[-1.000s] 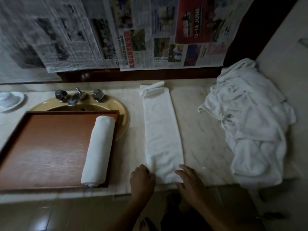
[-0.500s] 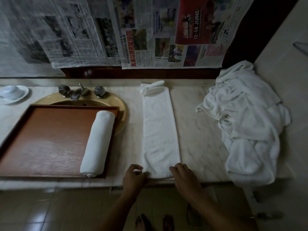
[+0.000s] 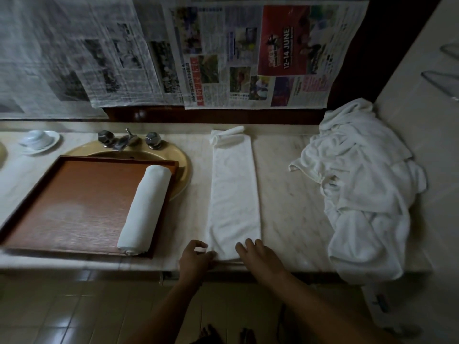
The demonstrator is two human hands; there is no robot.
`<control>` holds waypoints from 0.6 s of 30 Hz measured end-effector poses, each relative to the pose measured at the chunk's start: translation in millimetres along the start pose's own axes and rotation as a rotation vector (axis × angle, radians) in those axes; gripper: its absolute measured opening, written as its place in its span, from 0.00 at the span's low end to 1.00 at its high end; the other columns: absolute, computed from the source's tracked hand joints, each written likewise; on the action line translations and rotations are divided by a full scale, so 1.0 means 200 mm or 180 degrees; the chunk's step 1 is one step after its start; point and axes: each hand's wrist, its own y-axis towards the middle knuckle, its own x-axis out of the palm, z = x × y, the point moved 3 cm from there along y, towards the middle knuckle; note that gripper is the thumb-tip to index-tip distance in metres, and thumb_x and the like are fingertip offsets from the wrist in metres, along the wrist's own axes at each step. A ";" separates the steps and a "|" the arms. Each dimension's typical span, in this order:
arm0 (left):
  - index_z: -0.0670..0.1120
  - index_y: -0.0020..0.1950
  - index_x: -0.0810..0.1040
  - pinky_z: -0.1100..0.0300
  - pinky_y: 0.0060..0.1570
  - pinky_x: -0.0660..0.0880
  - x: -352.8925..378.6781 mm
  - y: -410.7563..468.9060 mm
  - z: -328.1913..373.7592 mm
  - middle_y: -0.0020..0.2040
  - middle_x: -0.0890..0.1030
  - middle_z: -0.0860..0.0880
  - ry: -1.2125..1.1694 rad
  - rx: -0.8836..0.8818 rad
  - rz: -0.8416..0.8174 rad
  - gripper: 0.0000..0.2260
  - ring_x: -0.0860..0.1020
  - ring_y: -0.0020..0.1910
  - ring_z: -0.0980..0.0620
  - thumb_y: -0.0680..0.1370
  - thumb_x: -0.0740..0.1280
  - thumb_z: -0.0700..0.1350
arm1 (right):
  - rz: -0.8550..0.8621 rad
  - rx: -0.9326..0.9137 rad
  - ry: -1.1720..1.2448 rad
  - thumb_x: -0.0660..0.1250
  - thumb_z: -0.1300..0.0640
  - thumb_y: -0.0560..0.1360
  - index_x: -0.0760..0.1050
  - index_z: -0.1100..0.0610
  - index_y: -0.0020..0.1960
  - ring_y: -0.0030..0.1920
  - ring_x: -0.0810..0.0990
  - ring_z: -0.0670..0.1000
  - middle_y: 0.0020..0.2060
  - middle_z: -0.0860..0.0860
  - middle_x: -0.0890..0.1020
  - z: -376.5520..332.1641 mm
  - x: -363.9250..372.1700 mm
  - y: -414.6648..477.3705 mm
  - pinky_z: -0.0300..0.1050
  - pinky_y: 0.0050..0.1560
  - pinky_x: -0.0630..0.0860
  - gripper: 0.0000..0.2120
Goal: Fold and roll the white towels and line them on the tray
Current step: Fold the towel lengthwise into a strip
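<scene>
Progress is one rolled white towel (image 3: 145, 209) on the brown wooden tray (image 3: 74, 207); left hand (image 3: 196, 256) pinches, right hand (image 3: 260, 256) presses the folded white towel strip (image 3: 233, 194); crumpled white towel heap (image 3: 360, 194) waits.

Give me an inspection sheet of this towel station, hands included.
Surface: marble counter, dimly lit, sink set in it.
Job's things: wooden tray partly over the sink; one rolled towel along its right edge; folded towel laid out as a long strip on the counter; pile of unfolded towels at the right end.
Clutter: bowl on a saucer at far left; tap behind the sink.
Hands: left hand pinches the folded towel's near left corner; right hand rests its fingers on the near end.
Cables: nothing seen.
Surroundings: newspapers hung on the wall behind; tiled floor below.
</scene>
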 end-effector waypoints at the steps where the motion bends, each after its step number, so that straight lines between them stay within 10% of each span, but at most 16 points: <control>1: 0.47 0.53 0.78 0.63 0.28 0.76 0.00 0.00 0.00 0.47 0.84 0.43 0.0034 0.0014 0.0033 0.11 0.85 0.36 0.49 0.75 0.77 0.40 | -0.0067 0.0042 0.0077 0.82 0.65 0.50 0.78 0.56 0.51 0.36 0.79 0.56 0.39 0.54 0.78 0.00 -0.01 0.00 0.46 0.25 0.74 0.31; 6: 0.47 0.53 0.78 0.62 0.29 0.78 0.00 -0.02 0.02 0.47 0.83 0.43 0.0117 0.0027 0.0110 0.13 0.84 0.37 0.50 0.73 0.79 0.41 | -0.0163 0.0146 0.0404 0.70 0.66 0.74 0.73 0.58 0.61 0.46 0.82 0.58 0.48 0.56 0.80 0.04 -0.04 0.00 0.53 0.41 0.80 0.17; 18: 0.49 0.52 0.76 0.63 0.27 0.76 0.01 -0.02 -0.02 0.46 0.83 0.47 0.0532 0.0223 -0.0005 0.15 0.83 0.36 0.52 0.72 0.80 0.43 | 0.0344 0.0960 0.1109 0.63 0.58 0.70 0.79 0.54 0.55 0.60 0.77 0.56 0.59 0.52 0.77 0.03 0.22 -0.25 0.52 0.58 0.79 0.14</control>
